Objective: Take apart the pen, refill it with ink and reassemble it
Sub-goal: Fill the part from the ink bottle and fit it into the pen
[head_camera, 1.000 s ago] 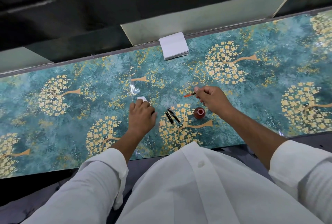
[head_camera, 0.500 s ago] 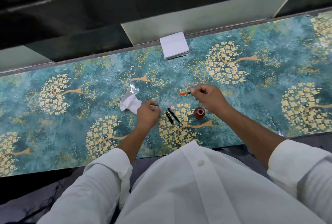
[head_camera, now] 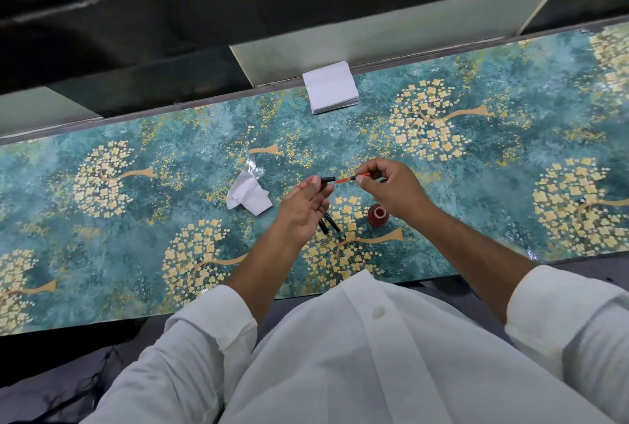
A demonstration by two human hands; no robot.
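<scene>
Fingertips of the left hand (head_camera: pixel 301 209) pinch a short black pen section (head_camera: pixel 327 180), into which a slim orange-filled refill (head_camera: pixel 350 178), gripped by the right hand (head_camera: pixel 391 190), is aligned above the glossy floral desk (head_camera: pixel 136 212). Black tubular pen parts (head_camera: pixel 329 222), a round red ink bottle (head_camera: pixel 378 215) and crumpled white tissue (head_camera: pixel 248 195) are seen nearby.

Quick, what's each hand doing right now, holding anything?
Left hand: pinches the black pen section at its fingertips.
Right hand: pinches the orange ink refill, its end meeting the black section.
</scene>
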